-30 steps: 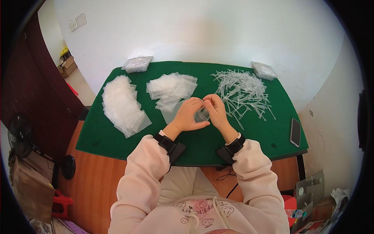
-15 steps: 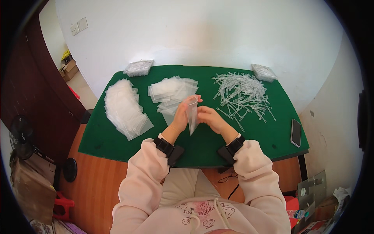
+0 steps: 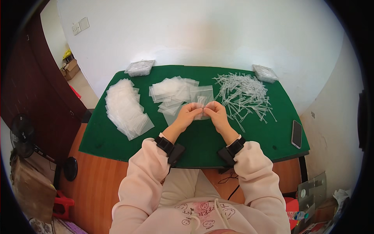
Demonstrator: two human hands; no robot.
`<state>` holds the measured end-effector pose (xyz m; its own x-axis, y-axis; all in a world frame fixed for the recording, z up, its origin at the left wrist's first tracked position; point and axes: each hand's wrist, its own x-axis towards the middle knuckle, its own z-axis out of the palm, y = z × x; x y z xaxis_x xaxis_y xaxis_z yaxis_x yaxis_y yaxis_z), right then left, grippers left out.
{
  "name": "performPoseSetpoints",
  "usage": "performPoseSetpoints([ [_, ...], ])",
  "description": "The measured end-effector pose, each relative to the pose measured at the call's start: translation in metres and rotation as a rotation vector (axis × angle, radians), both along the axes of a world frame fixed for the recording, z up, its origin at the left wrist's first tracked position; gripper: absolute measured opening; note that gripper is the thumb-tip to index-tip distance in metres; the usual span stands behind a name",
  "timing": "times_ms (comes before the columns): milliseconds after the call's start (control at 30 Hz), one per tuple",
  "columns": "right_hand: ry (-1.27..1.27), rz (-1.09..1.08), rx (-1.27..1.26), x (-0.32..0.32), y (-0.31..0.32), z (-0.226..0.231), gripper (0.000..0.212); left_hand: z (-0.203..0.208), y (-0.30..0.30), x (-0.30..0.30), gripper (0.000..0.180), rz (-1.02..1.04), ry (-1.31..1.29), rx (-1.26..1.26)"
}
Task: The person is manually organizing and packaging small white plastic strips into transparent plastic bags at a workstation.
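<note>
Between my two hands is a clear plastic zip bag [image 3: 201, 93] with several thin clear looped sticks inside. My left hand [image 3: 189, 113] pinches its lower left part, and my right hand [image 3: 216, 114] pinches the lower right, thumbs almost meeting. The bag's upper edge points away from me, lying over the green table. Just left of it, flat clear zip bags [image 3: 171, 90] lie in a loose stack. To the right spreads a heap of clear looped sticks [image 3: 245, 93]. The fingertips behind the bag are partly hidden.
Another fanned pile of zip bags [image 3: 125, 109] covers the left of the green table [image 3: 183, 150]. Clear packs stand at the back left [image 3: 140, 68] and back right [image 3: 265, 73]. A phone [image 3: 296, 134] lies near the right edge. A white wall rises behind.
The bag was upright and curled into a cone between my hands, its mouth open. Now it is spread flat, and both hands have come together to pinch its lower part.
</note>
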<state>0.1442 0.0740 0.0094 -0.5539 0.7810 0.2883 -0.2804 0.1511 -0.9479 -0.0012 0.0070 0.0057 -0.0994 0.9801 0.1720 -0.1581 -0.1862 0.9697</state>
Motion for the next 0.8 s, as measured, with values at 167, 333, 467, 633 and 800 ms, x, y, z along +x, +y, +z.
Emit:
performPoseSetpoints([
  [167, 0.062, -0.003, -0.004, 0.0, -0.001, 0.002, 0.006, 0.003, -0.004, 0.0, 0.015, 0.028, 0.1, 0.006],
  [333, 0.029, -0.036, 0.02, 0.003, 0.0, 0.002, 0.006, 0.005, -0.004, 0.0, 0.016, 0.032, 0.009, -0.011],
  [467, 0.035, -0.053, -0.001, 0.004, 0.001, 0.004, 0.006, 0.005, -0.003, -0.002, 0.015, 0.061, -0.115, -0.053],
  [633, 0.053, -0.032, -0.036, 0.004, 0.004, 0.002, 0.006, 0.0, 0.0, -0.014, 0.015, 0.063, 0.04, -0.05],
  [800, 0.077, 0.03, -0.046, 0.004, 0.006, 0.0, 0.007, 0.001, -0.001, -0.009, 0.014, 0.08, -0.018, -0.014],
])
